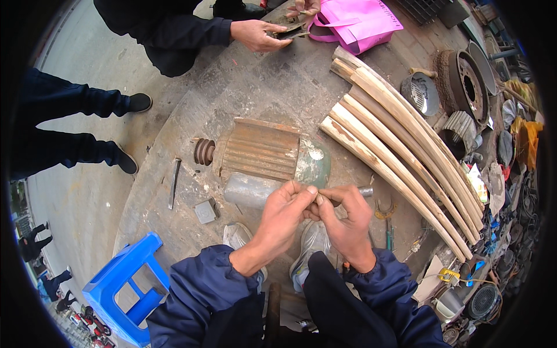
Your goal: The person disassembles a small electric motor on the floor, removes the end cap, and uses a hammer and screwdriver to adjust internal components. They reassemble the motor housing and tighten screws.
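My left hand and my right hand meet fingertip to fingertip in front of me. Both are closed in a pinch; whatever sits between the fingers is too small to make out. Below them, partly covered, lies a grey metal cylinder. Just beyond it rests a rusty electric motor with a ribbed body, a green end cap and a grooved pulley. To the left are a chisel-like metal bar and a small grey metal block.
Several pale wooden poles lie at right. A blue plastic stool stands lower left. At the top, another person's hand holds a dark object beside a pink bag. A green-handled tool lies by my right arm; metal scrap crowds the right edge.
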Tool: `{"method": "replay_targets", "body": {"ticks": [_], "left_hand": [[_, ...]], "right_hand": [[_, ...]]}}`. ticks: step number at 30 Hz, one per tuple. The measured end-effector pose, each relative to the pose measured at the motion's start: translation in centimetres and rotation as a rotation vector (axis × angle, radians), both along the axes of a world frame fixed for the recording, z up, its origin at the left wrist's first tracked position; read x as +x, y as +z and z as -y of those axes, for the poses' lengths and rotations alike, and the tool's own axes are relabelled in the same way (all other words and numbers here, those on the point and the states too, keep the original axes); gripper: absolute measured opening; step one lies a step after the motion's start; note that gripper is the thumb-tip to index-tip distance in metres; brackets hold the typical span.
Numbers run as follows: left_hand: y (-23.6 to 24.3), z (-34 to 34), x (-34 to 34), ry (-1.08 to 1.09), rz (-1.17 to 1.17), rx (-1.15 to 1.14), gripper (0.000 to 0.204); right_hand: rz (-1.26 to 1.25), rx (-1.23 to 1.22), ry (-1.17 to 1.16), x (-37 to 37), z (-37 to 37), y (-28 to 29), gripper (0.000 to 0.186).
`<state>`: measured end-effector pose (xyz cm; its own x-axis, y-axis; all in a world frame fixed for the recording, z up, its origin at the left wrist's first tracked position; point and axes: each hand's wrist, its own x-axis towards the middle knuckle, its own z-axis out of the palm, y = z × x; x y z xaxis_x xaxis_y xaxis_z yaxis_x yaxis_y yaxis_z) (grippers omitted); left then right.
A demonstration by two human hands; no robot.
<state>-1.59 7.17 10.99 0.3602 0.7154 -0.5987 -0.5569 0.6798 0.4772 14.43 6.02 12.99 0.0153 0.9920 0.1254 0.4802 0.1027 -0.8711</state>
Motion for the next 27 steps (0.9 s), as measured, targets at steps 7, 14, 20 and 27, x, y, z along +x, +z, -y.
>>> {"method": "replay_targets", "body": {"ticks": [7, 14, 20, 27], "left_hand": [[-0.1, -3.3, -3.5, -0.253, -1.171, 1.059, 0.036], [-3.6, -3.3, -2.5, -0.355, -1.453, 1.188, 0.056], [-4.0, -3.0, -2.4, -0.403, -1.491, 1.151, 0.060], [-3.9, -3.0, -2.5, -0.391, -1.486, 1.157, 0.058]], "right_hand": [[0.001, -0.133, -0.028, 3.1, -4.7, -1.4, 0.011], [0.210, -0.246, 0.148, 3.4, -9.8, -5.0, 0.019], [0.282, -0.246, 0.258, 2.6, -11.3, -5.2, 0.018], [0.421, -0.107, 0.385, 1.8, -12.1, -6.0, 0.015]]}}
